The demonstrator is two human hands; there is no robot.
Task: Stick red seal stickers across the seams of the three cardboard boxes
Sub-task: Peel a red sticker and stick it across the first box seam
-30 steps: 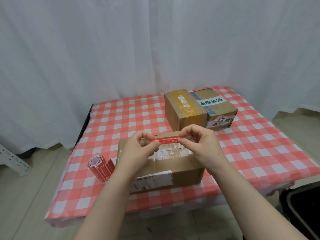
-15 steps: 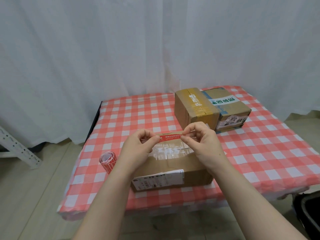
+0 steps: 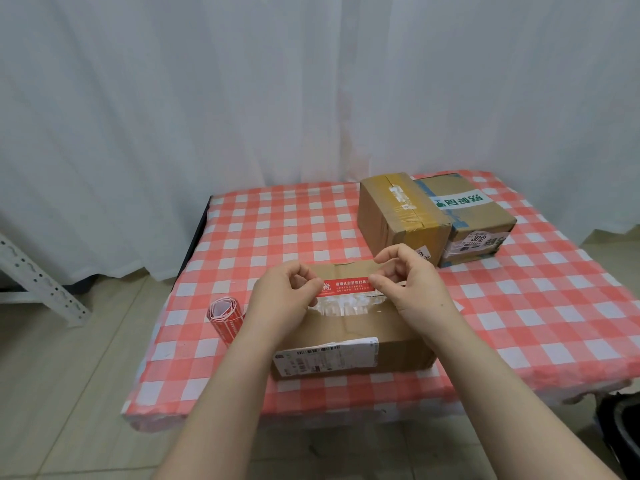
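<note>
The left hand (image 3: pixel 281 295) and right hand (image 3: pixel 410 289), each pinching an end of the red seal sticker (image 3: pixel 348 287), have lowered it just above the near box (image 3: pixel 346 329), so pressing down seems next

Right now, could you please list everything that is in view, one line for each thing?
cardboard boxes: three, brown; near box at the table's front, yellow-taped box and green-labelled box side by side at the far right.
red seal sticker: one, red with white print, held over the near box's top.
sticker roll: one, red, on the cloth left of the near box.
table: one, red-and-white checked cloth, centre.
curtain: one, white, behind the table.
metal rail: one, white, left edge.
dark container: one, black, lower right corner, partly cut off.
left hand: one, fingers pinch the sticker's left end.
right hand: one, fingers pinch the sticker's right end.
</note>
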